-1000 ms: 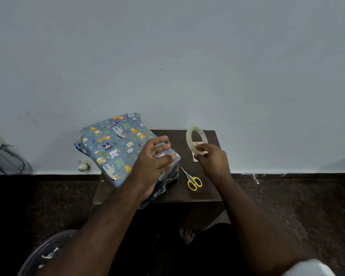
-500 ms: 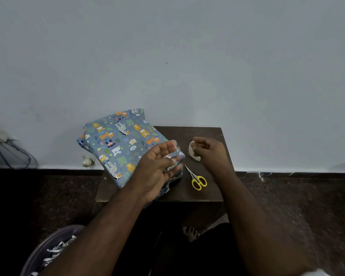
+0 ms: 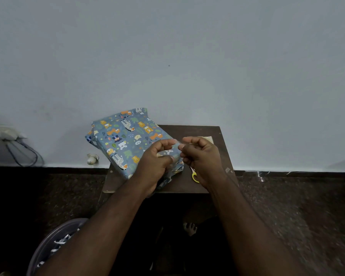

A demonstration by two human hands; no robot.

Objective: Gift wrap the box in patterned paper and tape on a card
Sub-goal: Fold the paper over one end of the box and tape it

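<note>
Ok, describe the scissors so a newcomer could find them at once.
Find the small dark wooden table against the pale wall. On it, right of the wrapped box, the scissors lie mostly hidden under the right hand. Only a yellow handle loop shows, the sole plain yellow thing there.

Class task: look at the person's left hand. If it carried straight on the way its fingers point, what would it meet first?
The left hand points right, toward the right hand; the strip of clear tape pinched between them comes first, then the right hand's fingers, though depth is unclear.
</note>
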